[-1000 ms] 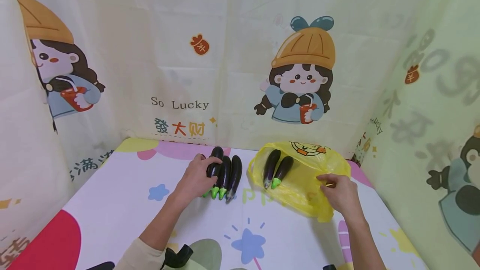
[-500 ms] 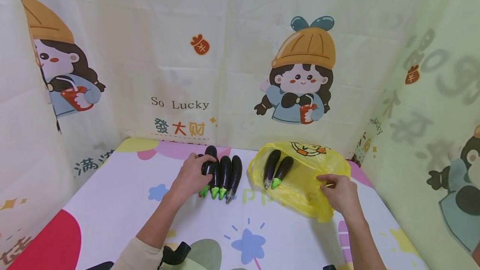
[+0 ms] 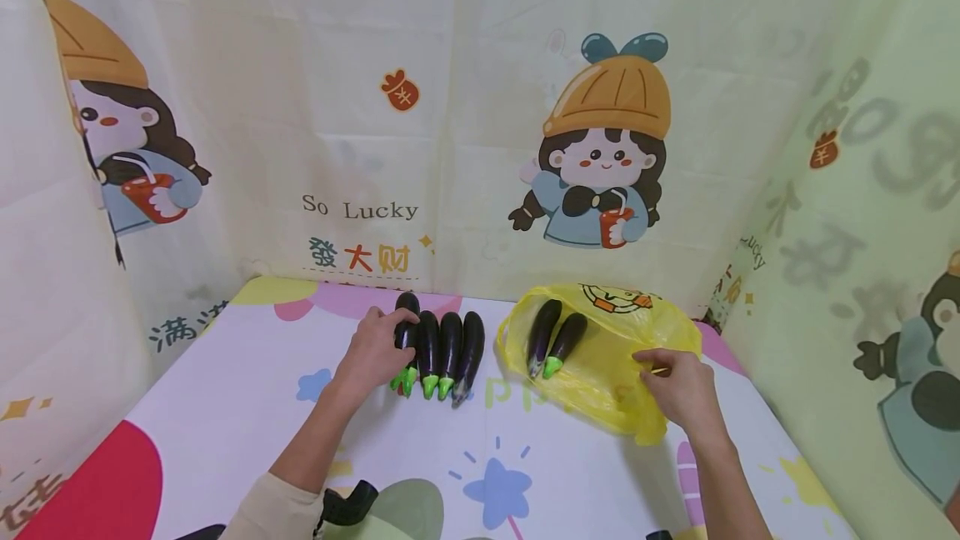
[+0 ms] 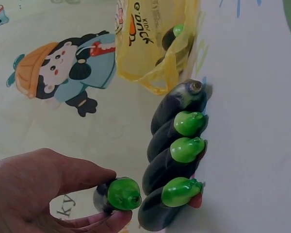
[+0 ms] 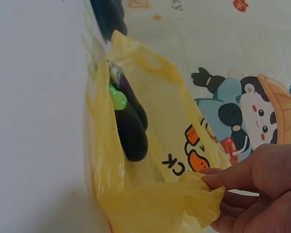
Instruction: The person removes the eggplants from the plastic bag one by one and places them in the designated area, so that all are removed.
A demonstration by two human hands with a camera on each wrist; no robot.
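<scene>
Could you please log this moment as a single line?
left hand: holds eggplant above row of four | right hand: pinches yellow plastic bag | bag: open, two eggplants inside

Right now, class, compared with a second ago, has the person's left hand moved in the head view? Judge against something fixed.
Yes: the left hand, holding an eggplant, has shifted left, closer to the small printed blue star.

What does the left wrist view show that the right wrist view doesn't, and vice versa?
Only left: the left-hand grip pinching a glossy dark-purple eggplant with a green cap. Only right: the right-hand grip pinching a thin yellow plastic bag. Both: that bag, eggplants inside it, more eggplants outside, the white tabletop, and a cartoon girl printed on pale cloth.
</scene>
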